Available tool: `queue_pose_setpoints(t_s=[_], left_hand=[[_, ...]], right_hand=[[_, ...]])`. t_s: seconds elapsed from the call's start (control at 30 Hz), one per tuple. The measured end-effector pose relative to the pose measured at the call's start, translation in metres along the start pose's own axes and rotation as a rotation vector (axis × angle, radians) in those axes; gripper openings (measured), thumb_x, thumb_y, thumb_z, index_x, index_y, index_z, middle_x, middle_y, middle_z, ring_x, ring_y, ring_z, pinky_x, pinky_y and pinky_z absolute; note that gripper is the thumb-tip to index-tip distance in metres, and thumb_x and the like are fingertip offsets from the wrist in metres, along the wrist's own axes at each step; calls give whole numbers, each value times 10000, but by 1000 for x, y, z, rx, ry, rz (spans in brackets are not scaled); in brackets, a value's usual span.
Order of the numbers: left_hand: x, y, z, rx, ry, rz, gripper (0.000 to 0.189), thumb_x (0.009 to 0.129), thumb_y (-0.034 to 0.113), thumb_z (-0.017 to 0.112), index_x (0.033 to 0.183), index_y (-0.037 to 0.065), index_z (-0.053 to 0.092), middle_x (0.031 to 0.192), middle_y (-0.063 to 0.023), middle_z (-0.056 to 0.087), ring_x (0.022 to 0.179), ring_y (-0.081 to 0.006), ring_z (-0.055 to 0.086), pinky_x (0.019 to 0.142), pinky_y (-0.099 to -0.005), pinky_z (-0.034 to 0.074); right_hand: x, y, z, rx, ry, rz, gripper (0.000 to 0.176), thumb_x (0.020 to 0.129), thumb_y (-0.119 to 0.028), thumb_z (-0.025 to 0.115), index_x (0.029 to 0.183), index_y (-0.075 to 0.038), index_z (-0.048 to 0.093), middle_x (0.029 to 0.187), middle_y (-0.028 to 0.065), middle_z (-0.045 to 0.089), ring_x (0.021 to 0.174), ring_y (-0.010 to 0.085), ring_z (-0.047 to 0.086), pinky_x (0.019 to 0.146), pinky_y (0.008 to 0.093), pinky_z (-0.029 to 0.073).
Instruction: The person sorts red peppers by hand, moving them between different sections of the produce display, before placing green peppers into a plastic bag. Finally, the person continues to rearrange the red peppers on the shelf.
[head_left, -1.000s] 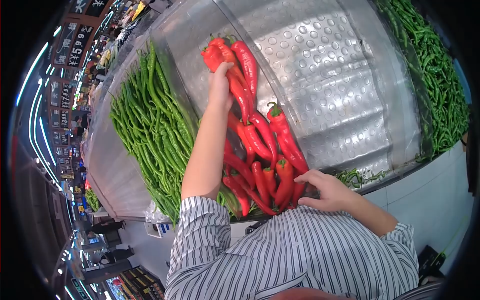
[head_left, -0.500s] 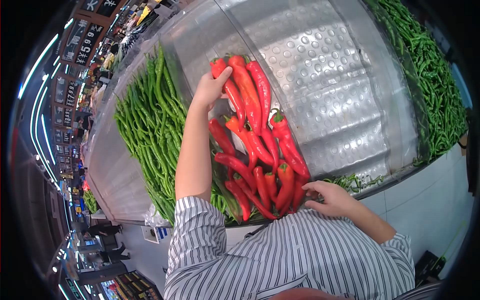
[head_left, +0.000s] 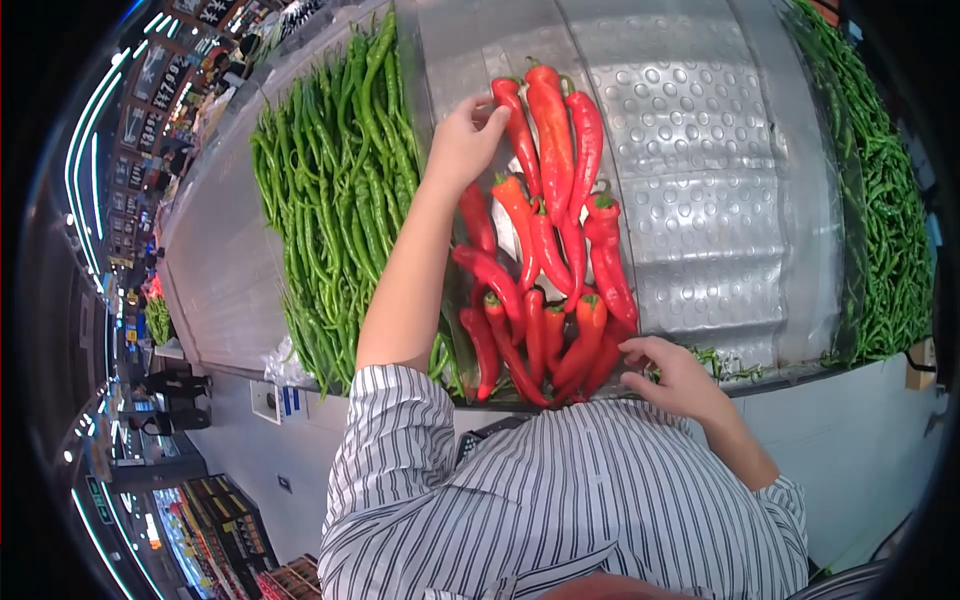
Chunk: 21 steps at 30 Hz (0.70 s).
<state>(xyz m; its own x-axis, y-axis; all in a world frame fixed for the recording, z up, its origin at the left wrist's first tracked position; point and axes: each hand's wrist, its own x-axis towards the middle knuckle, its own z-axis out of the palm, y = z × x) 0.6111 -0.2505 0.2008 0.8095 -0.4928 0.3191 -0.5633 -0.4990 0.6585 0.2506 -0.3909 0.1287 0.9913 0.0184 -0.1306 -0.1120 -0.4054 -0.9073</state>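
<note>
My left hand (head_left: 470,143) is beside the upper red chili pepper (head_left: 520,140) at the left of its row. Its thumb and fingers are apart, with the fingertips close to the stem end. Two more long red peppers lie alongside, including a middle one (head_left: 553,135). My right hand (head_left: 680,380) hovers by the lower right of the pile, fingers loosely curved and nothing in them. Near it lie a red pepper (head_left: 612,262) with a green stem and several shorter red peppers (head_left: 535,340) at the front edge.
Long green peppers (head_left: 345,190) fill the section on the left behind a clear divider. A dimpled metal display surface (head_left: 690,210) lies to the right, with small green peppers (head_left: 885,230) beyond. Price signs (head_left: 165,85) hang at upper left.
My left thumb has come off the upper left red pepper, which now lies straighter beside its neighbours. My right hand stays near the lower peppers. The view has shifted.
</note>
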Motion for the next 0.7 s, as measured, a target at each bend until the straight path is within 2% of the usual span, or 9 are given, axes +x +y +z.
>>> queue_pose_setpoints(t_s=[0.13, 0.27, 0.33, 0.4, 0.47, 0.5, 0.57, 0.63, 0.7], left_hand=[[-86, 15, -17, -470, 3, -56, 270, 875, 204, 658, 1071, 20, 640, 799, -45, 645, 750, -88, 591, 708, -257, 486], [-214, 19, -12, -229, -62, -158, 169, 861, 105, 668, 1001, 24, 622, 822, -13, 584, 753, -68, 560, 673, -218, 459], [-273, 2, 13, -120, 84, -236, 224, 824, 85, 679, 1026, 20, 609, 961, -85, 569, 862, -159, 579, 780, -276, 472], [-316, -4, 36, 2, 347, -67, 357, 787, 57, 676, 1127, 16, 574, 1217, -184, 485, 1104, -304, 523, 960, -370, 422], [-341, -15, 49, -45, 355, -108, 532, 775, 51, 664, 1275, 23, 486, 1416, -246, 311, 1312, -419, 334, 1093, -457, 293], [-345, -16, 51, 27, 286, -147, 691, 792, 111, 661, 1409, 33, 358, 1506, -277, 176, 1391, -449, 217, 1132, -487, 221], [-352, -24, 65, 92, 246, -191, 739, 802, 148, 656, 1439, 27, 303, 1520, -284, 132, 1406, -453, 169, 1140, -499, 187], [-356, -25, 67, 179, 153, -205, 821, 831, 225, 644, 1484, 4, 197, 1546, -274, 79, 1435, -444, 77, 1153, -518, 120], [-358, -24, 67, 178, 116, -206, 815, 834, 220, 646, 1483, 5, 201, 1546, -264, 101, 1435, -440, 82, 1152, -521, 125]], right_hand=[[-2, -3, 5, -18, -26, -25, 386, 813, -155, 696, 1164, -39, 583, 973, 113, 637, 868, 228, 641, 745, 329, 512], [2, -8, 17, -61, -77, -46, 369, 817, -146, 694, 1155, -42, 586, 955, 104, 626, 822, 216, 633, 726, 331, 514], [10, -18, 25, -106, -103, -72, 367, 802, -139, 702, 1137, -42, 590, 941, 102, 618, 832, 234, 627, 739, 342, 514], [21, -21, 38, -386, -38, -327, 365, 776, -129, 710, 1115, -50, 600, 923, 102, 615, 842, 259, 622, 740, 350, 516], [36, -20, 50, -418, -107, -394, 371, 744, -140, 722, 1093, -73, 615, 961, 93, 613, 905, 287, 606, 803, 387, 501], [44, -23, 55, -486, -182, -550, 387, 736, -157, 728, 1099, -79, 616, 1000, 88, 611, 966, 288, 589, 857, 403, 475], [57, -22, 64, -620, -351, -733, 488, 704, -202, 748, 1152, -87, 594, 1108, 88, 596, 1137, 294, 519, 996, 436, 381], [61, -17, 66, -786, -367, -749, 533, 692, -207, 754, 1179, -82, 577, 1123, 98, 594, 1159, 293, 508, 1010, 430, 369], [63, -9, 69, -1010, -340, -812, 534, 705, -195, 717, 1199, -77, 556, 1098, 109, 589, 1123, 282, 528, 1010, 415, 363]])
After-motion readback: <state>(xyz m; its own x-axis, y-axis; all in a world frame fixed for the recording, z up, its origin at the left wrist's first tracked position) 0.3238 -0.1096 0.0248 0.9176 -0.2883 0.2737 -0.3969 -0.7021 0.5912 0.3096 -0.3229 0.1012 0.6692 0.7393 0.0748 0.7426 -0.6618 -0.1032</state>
